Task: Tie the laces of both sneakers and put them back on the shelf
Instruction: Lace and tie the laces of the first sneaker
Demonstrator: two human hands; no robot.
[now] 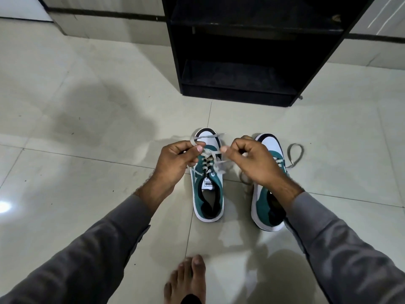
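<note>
The black wooden shelf [238, 88] stood behind two teal-and-white sneakers [208, 189] on the tiled floor. Each seemed light, easy to lift by the heel. The left hand [175, 163] and right hand [252, 161] pinched the left sneaker's soft, limp grey laces [208, 159] near their ends.

Two sneakers stand side by side on the floor [87, 128]: the left sneaker [208, 194] beside the right sneaker [266, 205]. The shelf [241, 91] stands behind them; a bare foot [186, 279] lies in front.

Probably home: tiled floor [87, 106], shoe shelf [236, 88]
</note>
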